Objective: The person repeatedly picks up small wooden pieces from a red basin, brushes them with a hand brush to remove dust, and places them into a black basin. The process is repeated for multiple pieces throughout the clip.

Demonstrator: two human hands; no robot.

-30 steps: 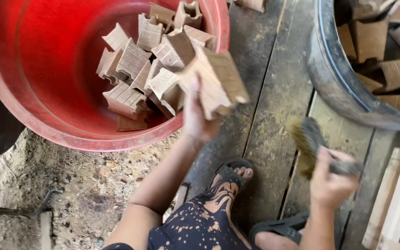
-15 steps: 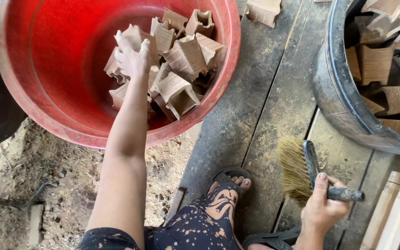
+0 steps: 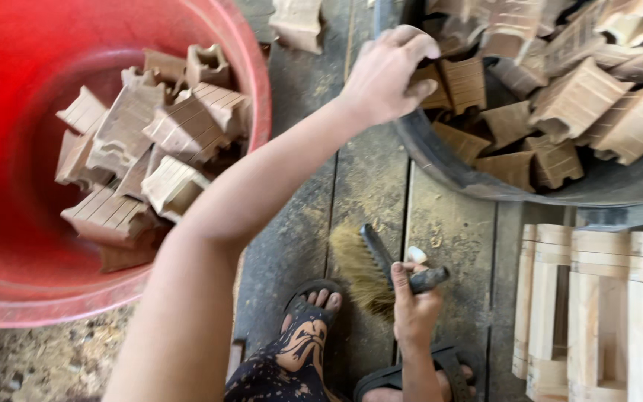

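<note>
A red tub [image 3: 9,298] is sitting at nine o'clock, its floor piled with carved wooden blocks [image 3: 143,149] lying at all angles against each other. The person's left arm is crossing the middle of the view from six o'clock toward one o'clock, and the left hand [image 3: 385,74] is reaching over the rim of a dark tub [image 3: 440,160], its fingers curled together just above a grooved wooden block [image 3: 461,83]; whether they are already touching it I cannot tell. At six o'clock the right hand [image 3: 414,305] is gripping the dark handle of a straw-bristled brush [image 3: 370,268], fingers wrapped tight around it, the bristles resting on the worn plank floor [image 3: 303,231] just beside a sandalled foot [image 3: 310,327]. The dark tub, at two o'clock, is holding more blocks. Pale wooden frames [image 3: 597,313] are standing at four o'clock.
</note>
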